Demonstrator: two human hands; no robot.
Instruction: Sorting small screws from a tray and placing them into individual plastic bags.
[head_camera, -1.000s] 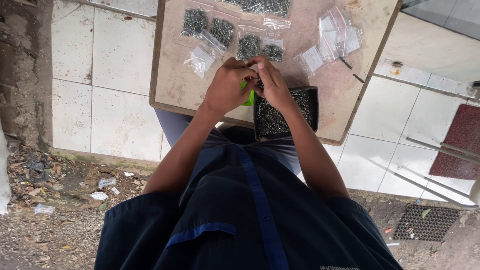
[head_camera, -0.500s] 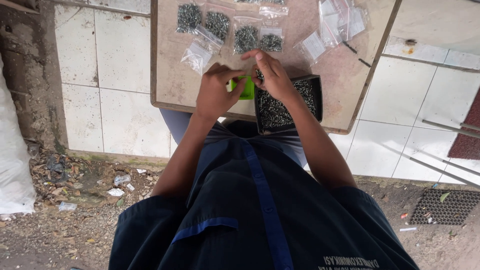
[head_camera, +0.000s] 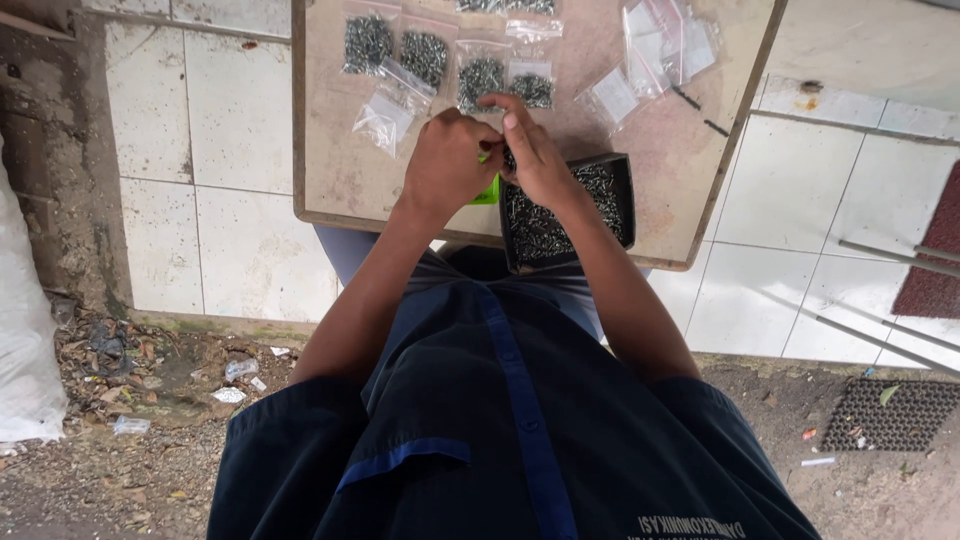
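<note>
White sack (head_camera: 25, 350): far left, on the ground beside leaf litter, well apart from the work.

Bench (head_camera: 330, 150): pale worn top over white floor tiles; near edge runs just under the wrists, right edge slants close past the tray.

Filled bags (head_camera: 400, 50): small clear bags of dark screws in a row along the far side; empty clear bags (head_camera: 660, 40) lie at the far right.

Left hand (head_camera: 445, 165): curled shut around a small green piece (head_camera: 487, 190), which shows only as a sliver below the fingers.

Right hand (head_camera: 535, 150): fingers pinched narrow against the left, touching it; whether it holds a screw I cannot tell.

Tray of screws (head_camera: 570, 210): dark, square, at the near edge, just beside the right wrist. The screws look small, hard, light and apt to roll; best pinched singly by the shank.

Open room: bare bench left of the hands; little to the right.
</note>
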